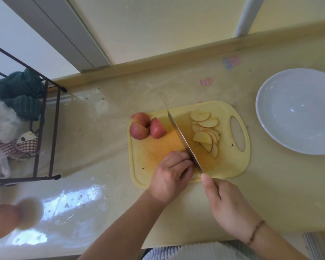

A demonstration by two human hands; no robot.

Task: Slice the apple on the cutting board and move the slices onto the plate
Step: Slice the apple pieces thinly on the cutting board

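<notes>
The job looks somewhat under half done: a fan of thin slices (206, 133) lies on the right part of the yellow cutting board (154, 152), beside its handle hole, while 3 red apple wedges (146, 127) sit uncut at the board's far left corner, touching one another. The left hand (172, 175) is curled down on the near edge of the board, fingers bent over what is probably the wedge being cut, though the piece itself is hidden under the fingers and I cannot tell how much of it remains. The right hand (227, 201) is wrapped round the knife's handle, forefinger stretched toward the blade; the knife (184, 139) runs slantwise across the board, its edge against the left hand's knuckles and its tip near the far rim, dividing the wedges from the slices. The white plate (270, 126) stands on the bench to the right of the board, apart from it, and holds nothing yet. So what is left, by my reckoning: finish the piece in hand, slice the 3 wedges, then carry every slice across to the plate, none of which has been moved so far
</notes>
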